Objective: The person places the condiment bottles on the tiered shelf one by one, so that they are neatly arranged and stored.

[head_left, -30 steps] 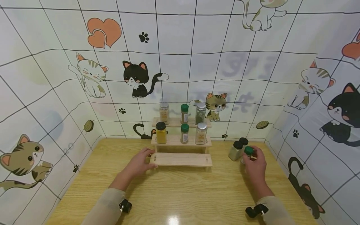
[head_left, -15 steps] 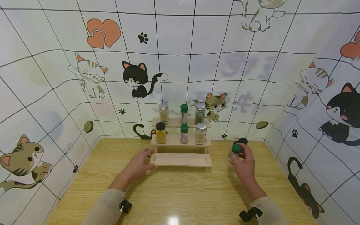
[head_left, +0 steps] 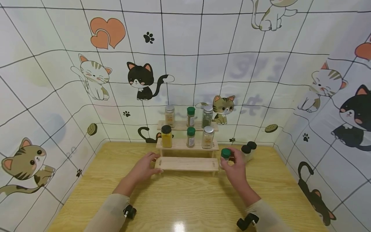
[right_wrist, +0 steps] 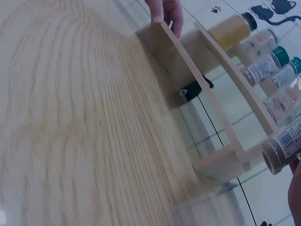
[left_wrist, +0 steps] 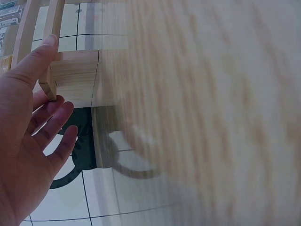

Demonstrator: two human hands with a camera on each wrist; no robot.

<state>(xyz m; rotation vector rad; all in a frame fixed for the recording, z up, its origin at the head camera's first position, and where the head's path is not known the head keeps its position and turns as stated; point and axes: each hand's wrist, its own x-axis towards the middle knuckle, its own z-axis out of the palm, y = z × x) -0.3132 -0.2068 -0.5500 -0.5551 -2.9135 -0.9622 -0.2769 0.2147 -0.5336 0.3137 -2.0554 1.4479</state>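
My right hand (head_left: 237,167) grips a small spice jar (head_left: 225,153) with a green cap, just right of the lowest tier of a wooden spice rack (head_left: 186,163). In the right wrist view the base and label of this jar (right_wrist: 284,146) show at the right edge, lifted off the table. At the rack's left end, my left hand (head_left: 143,167) pinches the lowest board. Seen from the left wrist, the thumb of that hand (left_wrist: 23,127) lies on the board's edge, with fingertips below it. That lowest tier bears no jars.
Three jars stand on the top tier, including a green-capped one (head_left: 190,116). The middle tier holds a yellow jar (head_left: 166,137), a green-capped jar (head_left: 190,137) and a silver-capped jar (head_left: 207,137). Two black-capped jars (head_left: 246,153) stand right of my right hand. A cat-patterned sheet (head_left: 179,74) encloses the table.
My right hand has carried the green-capped jar leftward from beside the black-capped jars to the rack's right end. The left hand has stayed on the rack.
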